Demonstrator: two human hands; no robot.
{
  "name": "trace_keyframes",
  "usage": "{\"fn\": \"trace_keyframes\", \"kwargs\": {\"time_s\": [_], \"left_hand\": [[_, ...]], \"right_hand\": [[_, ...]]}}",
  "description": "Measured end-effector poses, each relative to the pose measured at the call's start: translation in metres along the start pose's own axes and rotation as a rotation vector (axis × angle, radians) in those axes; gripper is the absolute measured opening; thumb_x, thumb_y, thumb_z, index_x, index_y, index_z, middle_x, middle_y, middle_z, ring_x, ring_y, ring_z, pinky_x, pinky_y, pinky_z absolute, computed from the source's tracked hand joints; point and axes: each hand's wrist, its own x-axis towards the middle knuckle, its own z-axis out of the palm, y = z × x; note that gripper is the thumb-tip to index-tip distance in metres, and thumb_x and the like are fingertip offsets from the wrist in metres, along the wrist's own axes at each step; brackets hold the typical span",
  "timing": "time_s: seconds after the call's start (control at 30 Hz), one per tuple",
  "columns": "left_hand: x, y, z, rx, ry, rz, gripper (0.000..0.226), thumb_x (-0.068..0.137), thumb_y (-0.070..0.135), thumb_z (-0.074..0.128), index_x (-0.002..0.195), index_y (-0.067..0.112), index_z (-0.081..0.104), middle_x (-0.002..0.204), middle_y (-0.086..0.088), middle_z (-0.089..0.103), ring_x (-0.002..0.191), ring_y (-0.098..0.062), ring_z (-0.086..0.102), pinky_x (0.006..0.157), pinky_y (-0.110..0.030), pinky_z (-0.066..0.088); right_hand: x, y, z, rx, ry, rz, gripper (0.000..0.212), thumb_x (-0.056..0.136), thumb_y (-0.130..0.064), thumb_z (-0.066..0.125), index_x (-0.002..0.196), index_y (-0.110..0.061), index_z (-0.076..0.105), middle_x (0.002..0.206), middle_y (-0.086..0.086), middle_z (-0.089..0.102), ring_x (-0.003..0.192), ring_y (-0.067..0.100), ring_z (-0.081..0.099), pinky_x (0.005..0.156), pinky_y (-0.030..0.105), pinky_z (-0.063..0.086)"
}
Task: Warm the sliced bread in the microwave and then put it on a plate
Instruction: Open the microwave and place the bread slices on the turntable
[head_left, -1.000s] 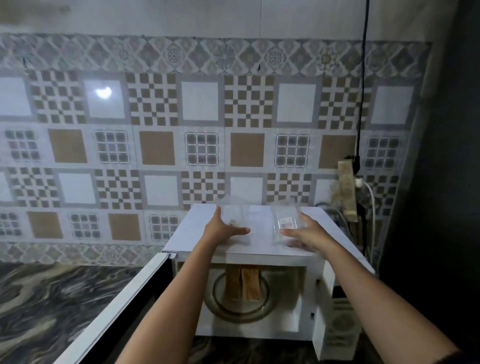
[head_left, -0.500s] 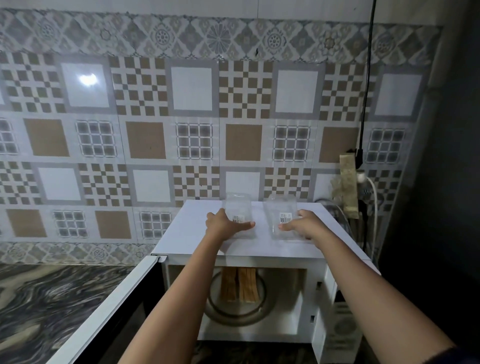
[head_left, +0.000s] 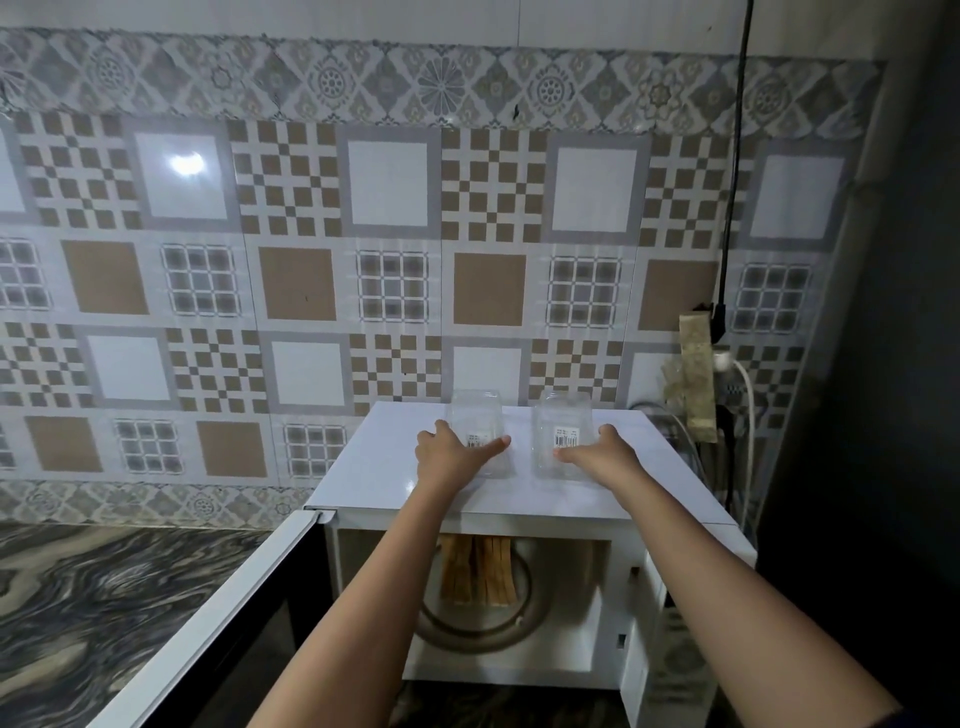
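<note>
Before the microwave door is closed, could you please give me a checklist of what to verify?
1. Bread slices sit on the turntable inside: ok.
2. Hands out of the cavity: ok. The left hand holds the left container and the right hand holds the right container, atop the microwave.
3. Both containers set back from the top's front edge: ok.
4. Door free to swing, wide open to the left: ok.
5. Plug seated: cannot tell.
6. Plate ready: cannot tell, none in view.
</note>
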Motion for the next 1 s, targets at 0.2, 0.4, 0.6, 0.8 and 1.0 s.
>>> {"fn": "trace_keyframes", "kwargs": {"time_s": [0.2,0.4,0.6,0.8,1.0], "left_hand": [[-0.032,-0.008,-0.01,-0.067,0.036,0.029,0.08,0.088,0.05,0.053,0.148,0.009,0.017,0.152,-0.017,0.021,0.14,-0.034,0.023,0.113,-0.045,0.024],[-0.108,-0.025,-0.036,-0.136,0.155,0.034,0.053,0.099,0.027,0.041,0.145,0.006,0.026,0.149,-0.019,0.029,0.136,-0.033,0.033,0.113,-0.043,0.028],[-0.211,-0.045,-0.081,-0.205,0.466,0.134,0.042,0.098,0.018,0.041,0.138,0.003,0.04,0.141,-0.015,0.04,0.132,-0.029,0.038,0.109,-0.034,0.029],[-0.294,-0.071,-0.156,-0.151,0.703,0.188,0.032,0.097,0.017,0.041,0.123,0.004,0.055,0.127,-0.012,0.05,0.12,-0.024,0.046,0.094,-0.021,0.03],[-0.346,-0.138,-0.226,-0.197,0.898,-0.014,0.025,0.093,0.011,0.047,0.11,-0.001,0.061,0.113,-0.022,0.06,0.11,-0.032,0.054,0.091,-0.032,0.037]], "right_hand": [[-0.023,0.014,-0.008,0.128,0.031,0.007,0.067,0.096,-0.039,0.044,0.145,-0.002,0.017,0.149,0.015,0.031,0.133,0.032,0.036,0.099,0.034,0.036],[-0.083,0.031,-0.02,0.122,0.02,-0.047,0.057,0.094,-0.035,0.047,0.14,-0.005,0.033,0.143,0.015,0.04,0.128,0.031,0.041,0.097,0.034,0.037],[-0.173,0.038,-0.013,-0.033,-0.088,-0.16,0.032,0.089,-0.021,0.056,0.114,0.0,0.056,0.116,0.021,0.057,0.106,0.031,0.054,0.09,0.039,0.045],[-0.253,0.004,0.034,-0.045,-0.256,-0.393,0.031,0.088,-0.019,0.059,0.116,-0.007,0.058,0.122,0.012,0.058,0.11,0.024,0.054,0.088,0.03,0.042],[-0.338,-0.049,0.103,-0.069,-0.395,-0.735,0.029,0.088,-0.021,0.057,0.112,-0.005,0.061,0.12,0.011,0.061,0.112,0.024,0.055,0.092,0.028,0.041]]}}
